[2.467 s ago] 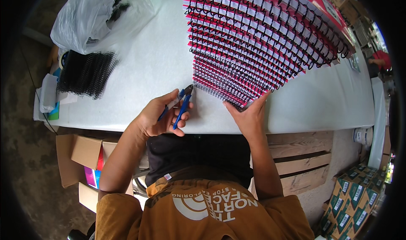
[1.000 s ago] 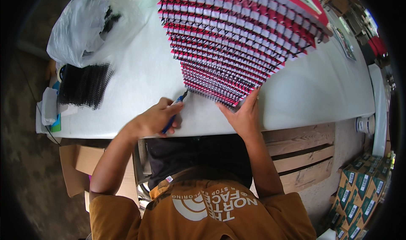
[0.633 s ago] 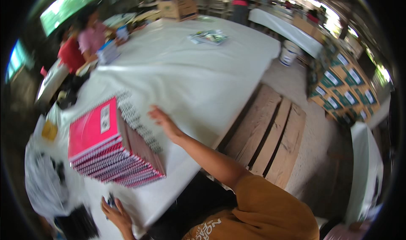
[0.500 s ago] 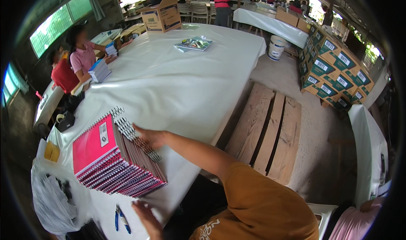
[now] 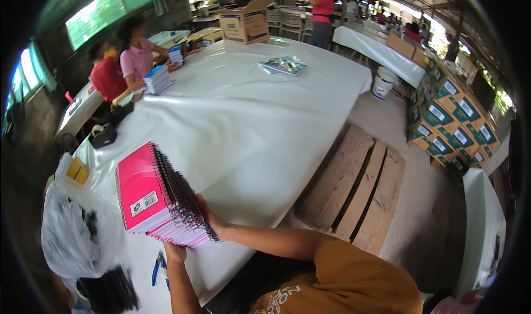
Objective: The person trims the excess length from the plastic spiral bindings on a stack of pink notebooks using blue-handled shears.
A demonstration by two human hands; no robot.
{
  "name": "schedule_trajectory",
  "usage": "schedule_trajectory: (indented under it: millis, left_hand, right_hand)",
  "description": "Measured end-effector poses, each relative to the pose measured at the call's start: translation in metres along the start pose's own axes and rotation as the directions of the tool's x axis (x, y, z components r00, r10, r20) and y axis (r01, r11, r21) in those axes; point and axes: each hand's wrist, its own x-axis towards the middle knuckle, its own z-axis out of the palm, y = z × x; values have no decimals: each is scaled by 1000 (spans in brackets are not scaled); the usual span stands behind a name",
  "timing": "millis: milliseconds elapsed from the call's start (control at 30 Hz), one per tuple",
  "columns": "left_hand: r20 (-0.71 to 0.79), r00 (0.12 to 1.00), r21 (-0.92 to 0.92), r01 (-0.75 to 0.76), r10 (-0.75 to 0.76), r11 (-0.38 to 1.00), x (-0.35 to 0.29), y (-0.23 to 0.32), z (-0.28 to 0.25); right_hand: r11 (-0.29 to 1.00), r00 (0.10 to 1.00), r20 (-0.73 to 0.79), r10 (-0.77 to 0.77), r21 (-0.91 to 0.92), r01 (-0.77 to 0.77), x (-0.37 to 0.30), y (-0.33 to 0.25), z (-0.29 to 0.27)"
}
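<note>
A tall stack of pink-covered spiral notebooks [image 5: 145, 184] leans on the near left of the white-covered table, black coils along its right side and page edges toward me. My right hand [image 5: 213, 220] presses against the coil side, its fingers partly hidden behind the stack. At the near lower edge, my left hand [image 5: 175, 251] grips the page-edge side, fingertips out of sight. Between them the hands hold the stack. Blue-handled pliers [image 5: 159, 270] lie on the table just left of my left forearm.
A clear plastic bag [image 5: 72, 236] and black coils [image 5: 110, 292] lie at the left edge. Beyond are a tape dispenser [image 5: 103, 136], booklets [image 5: 283, 66] and an open carton [image 5: 244, 26]. Two people sit at the far left. A wooden pallet-like bench [image 5: 354, 181] stands right.
The notebook stack has been turned, so its coils now run along the right and page edges face me. My left hand has come from beside the pliers onto the stack. The view has shifted.
</note>
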Motion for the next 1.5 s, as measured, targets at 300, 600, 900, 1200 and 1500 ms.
schedule_trajectory:
  millis: [300,600,900,1200,1500]
  left_hand:
    - [62,986,74,148,-152,986,22,3,-17]
    - [-30,996,-186,-91,87,978,2,99,64]
    - [191,963,-270,-136,192,953,3,142,71]
    - [318,855,28,-440,410,897,-18,164,120]
    - [94,629,261,-764,772,590,-81,210,94]
  right_hand:
    - [964,971,-192,-144,-251,93,6,40,-36]
    - [652,799,215,-562,-479,587,12,-57,60]
    - [495,683,263,-681,-522,695,8,-95,75]
    - [403,680,387,-623,-586,703,7,-97,106]
    - [647,343,694,-633,231,727,-82,-105,155]
